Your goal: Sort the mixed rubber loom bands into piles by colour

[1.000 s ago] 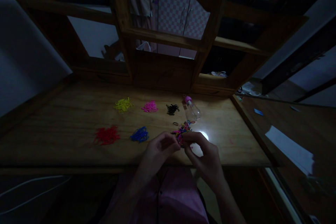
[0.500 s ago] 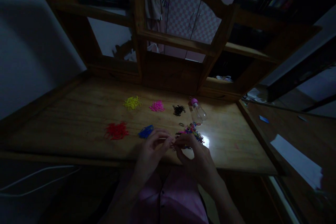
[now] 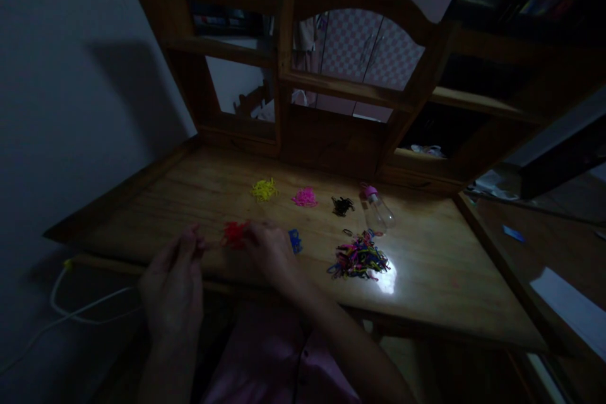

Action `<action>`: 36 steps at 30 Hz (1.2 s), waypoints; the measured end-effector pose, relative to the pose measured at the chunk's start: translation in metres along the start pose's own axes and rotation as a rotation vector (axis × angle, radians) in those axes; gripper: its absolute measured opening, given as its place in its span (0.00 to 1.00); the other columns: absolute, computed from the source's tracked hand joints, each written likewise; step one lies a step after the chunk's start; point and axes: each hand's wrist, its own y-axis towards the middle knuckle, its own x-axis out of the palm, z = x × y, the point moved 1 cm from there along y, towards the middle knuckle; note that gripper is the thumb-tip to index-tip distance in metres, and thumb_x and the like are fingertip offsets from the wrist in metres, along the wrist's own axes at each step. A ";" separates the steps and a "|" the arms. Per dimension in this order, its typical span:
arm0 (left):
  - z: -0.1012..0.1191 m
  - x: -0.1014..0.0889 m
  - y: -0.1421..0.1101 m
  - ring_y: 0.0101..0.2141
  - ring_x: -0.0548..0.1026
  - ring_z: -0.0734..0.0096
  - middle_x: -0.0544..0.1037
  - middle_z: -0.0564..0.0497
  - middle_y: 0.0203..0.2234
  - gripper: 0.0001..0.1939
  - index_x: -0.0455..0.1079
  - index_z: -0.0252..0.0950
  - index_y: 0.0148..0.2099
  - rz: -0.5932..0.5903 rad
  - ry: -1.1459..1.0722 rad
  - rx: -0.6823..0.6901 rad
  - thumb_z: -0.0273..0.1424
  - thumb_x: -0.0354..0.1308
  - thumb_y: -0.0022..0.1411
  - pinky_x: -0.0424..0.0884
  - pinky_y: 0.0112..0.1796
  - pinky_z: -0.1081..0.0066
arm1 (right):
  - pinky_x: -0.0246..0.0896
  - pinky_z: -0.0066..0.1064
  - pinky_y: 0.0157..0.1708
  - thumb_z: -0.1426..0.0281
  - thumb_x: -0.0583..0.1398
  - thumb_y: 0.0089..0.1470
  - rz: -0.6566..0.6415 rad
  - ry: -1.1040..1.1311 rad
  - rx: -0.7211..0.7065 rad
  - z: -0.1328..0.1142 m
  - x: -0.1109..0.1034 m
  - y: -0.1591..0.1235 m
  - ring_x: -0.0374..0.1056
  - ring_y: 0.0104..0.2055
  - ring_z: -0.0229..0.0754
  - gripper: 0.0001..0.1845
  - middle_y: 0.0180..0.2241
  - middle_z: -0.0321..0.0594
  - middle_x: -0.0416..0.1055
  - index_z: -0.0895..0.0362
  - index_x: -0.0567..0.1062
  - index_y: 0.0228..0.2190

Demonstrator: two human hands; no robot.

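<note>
Over the right side of the red pile of small rubber bands, my right hand reaches down with bent fingers; motion blur hides whether they grip a band. My left hand is raised left of that pile near the desk's front edge, thumb and fingers pinched together. A reddish tint shows at its fingertips, too blurred to name. Behind my right hand lies the blue pile, partly covered. A mixed-colour pile of bands sits to the right, apart from both hands.
Yellow bands, pink bands and black bands lie in separate piles farther back. A clear bottle with a pink cap rests behind the mixed pile. Wooden shelving rises along the desk's back edge.
Both hands have moved left, from the mixed pile to the red pile. They were together and are now apart. The view has shifted left, and the mixed pile is uncovered.
</note>
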 end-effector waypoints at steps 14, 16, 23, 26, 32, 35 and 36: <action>-0.036 0.125 0.037 0.38 0.77 0.64 0.78 0.47 0.38 0.07 0.76 0.36 0.40 -1.041 0.797 0.415 0.28 0.59 0.58 0.73 0.43 0.62 | 0.63 0.37 0.47 0.72 0.56 0.60 0.534 -0.082 0.211 0.041 -0.127 -0.094 0.67 0.48 0.45 0.08 0.45 0.43 0.70 0.53 0.75 0.38; -0.049 0.151 0.035 0.40 0.75 0.63 0.78 0.46 0.38 0.10 0.75 0.36 0.42 -1.150 0.904 0.574 0.25 0.56 0.59 0.71 0.45 0.62 | 0.63 0.38 0.46 0.71 0.56 0.59 0.553 -0.133 0.267 0.059 -0.142 -0.114 0.68 0.46 0.45 0.07 0.43 0.43 0.71 0.54 0.75 0.38; -0.063 0.183 0.015 0.42 0.74 0.63 0.74 0.46 0.43 0.13 0.73 0.37 0.47 -1.243 1.027 0.755 0.29 0.50 0.65 0.69 0.44 0.65 | 0.65 0.31 0.32 0.69 0.57 0.58 0.657 -0.174 0.441 0.100 -0.168 -0.178 0.69 0.36 0.41 0.07 0.38 0.41 0.73 0.55 0.75 0.35; -0.063 0.188 -0.013 0.43 0.73 0.64 0.73 0.47 0.42 0.12 0.73 0.38 0.46 -1.424 0.928 0.730 0.29 0.50 0.65 0.68 0.44 0.66 | 0.65 0.30 0.30 0.66 0.57 0.59 0.723 -0.146 0.503 0.107 -0.172 -0.190 0.69 0.35 0.41 0.09 0.38 0.41 0.73 0.56 0.75 0.36; -0.085 0.199 -0.059 0.41 0.71 0.65 0.72 0.48 0.38 0.06 0.70 0.36 0.41 -1.651 0.849 0.651 0.29 0.54 0.63 0.67 0.42 0.68 | 0.67 0.31 0.31 0.61 0.57 0.58 0.728 -0.031 0.580 0.115 -0.164 -0.192 0.71 0.34 0.42 0.12 0.37 0.42 0.75 0.56 0.75 0.36; -0.098 0.206 -0.063 0.39 0.70 0.65 0.71 0.48 0.36 0.03 0.69 0.36 0.37 -1.637 0.885 0.654 0.30 0.56 0.62 0.67 0.41 0.67 | 0.68 0.31 0.32 0.60 0.57 0.58 0.708 0.022 0.603 0.119 -0.158 -0.192 0.72 0.33 0.42 0.13 0.37 0.42 0.75 0.56 0.75 0.36; -0.100 0.209 -0.064 0.39 0.70 0.64 0.71 0.48 0.36 0.03 0.68 0.35 0.37 -1.618 0.890 0.661 0.29 0.55 0.62 0.67 0.41 0.67 | 0.68 0.31 0.32 0.60 0.57 0.58 0.702 0.026 0.608 0.119 -0.157 -0.193 0.72 0.33 0.42 0.13 0.37 0.42 0.75 0.56 0.75 0.36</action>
